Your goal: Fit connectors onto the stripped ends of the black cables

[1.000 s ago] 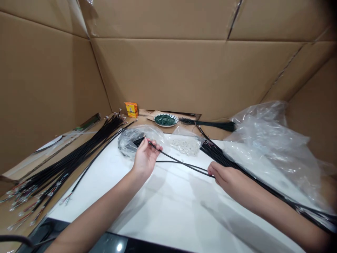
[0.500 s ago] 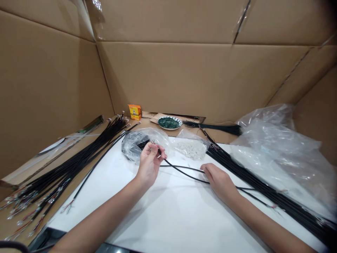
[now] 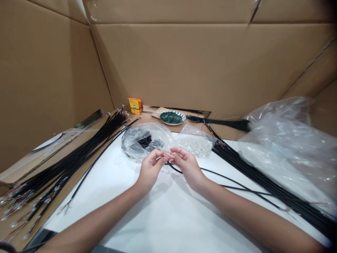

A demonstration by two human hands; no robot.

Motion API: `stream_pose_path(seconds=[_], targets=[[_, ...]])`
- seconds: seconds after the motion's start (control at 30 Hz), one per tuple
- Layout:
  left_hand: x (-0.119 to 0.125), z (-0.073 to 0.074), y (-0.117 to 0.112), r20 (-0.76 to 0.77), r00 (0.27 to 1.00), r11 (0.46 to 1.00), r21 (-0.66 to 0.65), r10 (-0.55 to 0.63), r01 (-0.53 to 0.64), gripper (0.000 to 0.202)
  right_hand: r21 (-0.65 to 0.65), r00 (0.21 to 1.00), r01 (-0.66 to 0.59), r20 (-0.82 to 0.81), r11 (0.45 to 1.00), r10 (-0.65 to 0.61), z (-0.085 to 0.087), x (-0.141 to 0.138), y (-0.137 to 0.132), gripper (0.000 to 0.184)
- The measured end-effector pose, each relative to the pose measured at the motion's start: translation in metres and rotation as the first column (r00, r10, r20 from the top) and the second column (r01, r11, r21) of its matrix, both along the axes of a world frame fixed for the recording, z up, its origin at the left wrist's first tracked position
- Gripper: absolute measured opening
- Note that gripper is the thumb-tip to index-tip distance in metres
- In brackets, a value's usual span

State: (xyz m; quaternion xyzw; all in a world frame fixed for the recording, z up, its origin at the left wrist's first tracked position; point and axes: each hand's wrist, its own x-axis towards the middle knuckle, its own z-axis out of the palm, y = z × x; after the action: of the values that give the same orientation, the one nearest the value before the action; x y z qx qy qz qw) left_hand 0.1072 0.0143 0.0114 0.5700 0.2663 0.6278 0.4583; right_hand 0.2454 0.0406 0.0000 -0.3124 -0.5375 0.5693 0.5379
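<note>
My left hand (image 3: 152, 168) and my right hand (image 3: 186, 164) meet over the white table (image 3: 168, 214), fingertips pinched together on the end of a thin black cable (image 3: 237, 182). The cable trails away to the right across the table. Just beyond my fingers lie a clear bag of black parts (image 3: 143, 142) and a clear bag of small white parts (image 3: 196, 144).
A long bundle of black cables (image 3: 71, 161) with coloured wire ends lies at the left, another bundle (image 3: 265, 186) at the right beside crumpled clear plastic (image 3: 286, 140). A dish of green bits (image 3: 172, 117), an orange box (image 3: 135, 105) and black ties (image 3: 221, 122) sit by the cardboard walls.
My right hand slid left along the cable from mid-table up to my left hand. The left hand stayed near the bags, and both now pinch the cable end.
</note>
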Motion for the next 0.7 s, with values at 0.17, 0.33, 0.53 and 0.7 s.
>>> stream_pose_path(seconds=[0.17,0.33,0.53,0.7], targets=[[-0.011,-0.008,0.007,-0.003,0.997,0.992,-0.106,0.074,-0.074,0.016,-0.096,0.994,-0.040,-0.109,0.995,0.030,-0.007,-0.003,0.011,0.031],[-0.014,-0.012,0.008,-0.001,1.000,0.977,-0.213,0.014,-0.013,0.021,-0.066,0.994,-0.043,-0.101,0.997,0.037,-0.004,-0.002,0.009,0.023],[-0.009,-0.004,0.000,0.353,0.930,0.935,-0.285,-0.100,0.209,0.026,-0.003,0.992,-0.085,-0.097,0.996,0.085,0.006,-0.007,0.000,0.020],[-0.005,-0.001,-0.003,0.530,0.837,0.882,-0.322,-0.133,0.344,0.025,-0.025,0.972,-0.134,-0.195,0.991,0.127,-0.007,-0.014,-0.004,0.023]])
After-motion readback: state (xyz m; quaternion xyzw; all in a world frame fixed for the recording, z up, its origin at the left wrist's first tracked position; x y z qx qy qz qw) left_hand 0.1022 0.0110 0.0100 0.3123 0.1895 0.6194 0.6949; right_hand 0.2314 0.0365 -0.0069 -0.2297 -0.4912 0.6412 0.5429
